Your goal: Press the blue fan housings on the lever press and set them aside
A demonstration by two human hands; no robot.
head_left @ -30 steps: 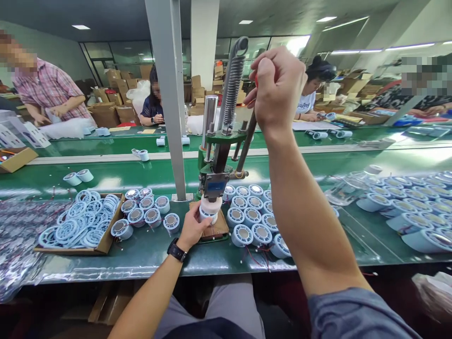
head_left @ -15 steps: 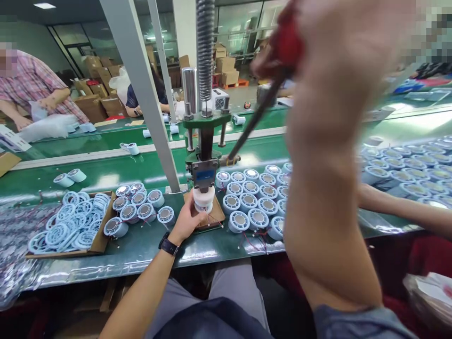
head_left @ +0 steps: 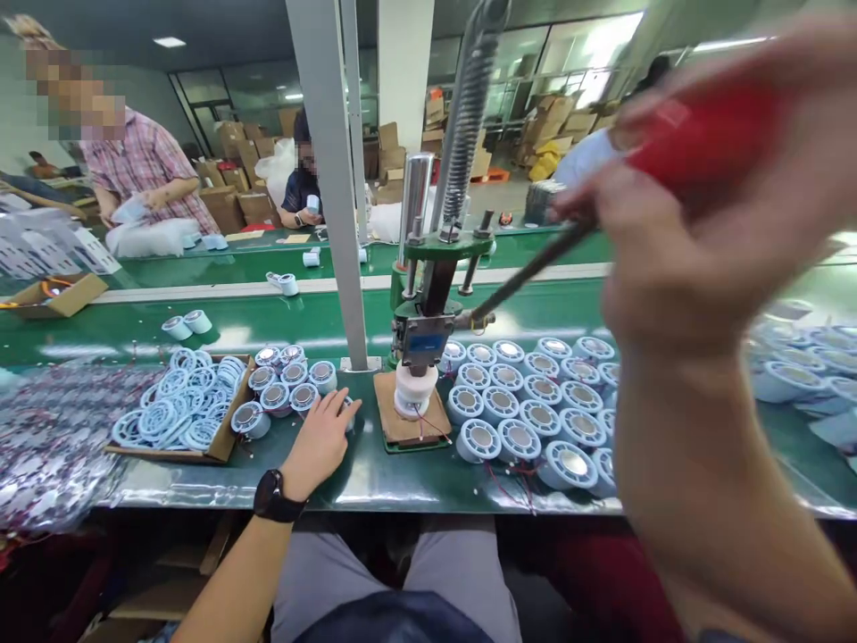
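A green hand press (head_left: 427, 335) stands on the bench, its ram resting on a white piece (head_left: 413, 390) over the wooden base plate (head_left: 428, 420). Blurred by motion, my right hand (head_left: 703, 187) is wrapped round the red handle (head_left: 710, 134) of the press lever (head_left: 536, 268). My left hand (head_left: 327, 438), with a black watch at the wrist, lies over a light blue round part just left of the press; the part is mostly hidden under the fingers, which are spread. More light blue round parts (head_left: 304, 397) sit left of that hand.
Many light blue round parts (head_left: 519, 438) stand in rows right of the press. A cardboard tray (head_left: 231, 429) of blue rings is at the left, beside wrapped pieces (head_left: 54, 429). A grey post (head_left: 335, 179) rises behind the bench. People work across the green belt (head_left: 254, 308).
My left hand has let go of the white piece under the press and moved left to a blue part. The view has shifted, and the lever handle appears lower and further right.
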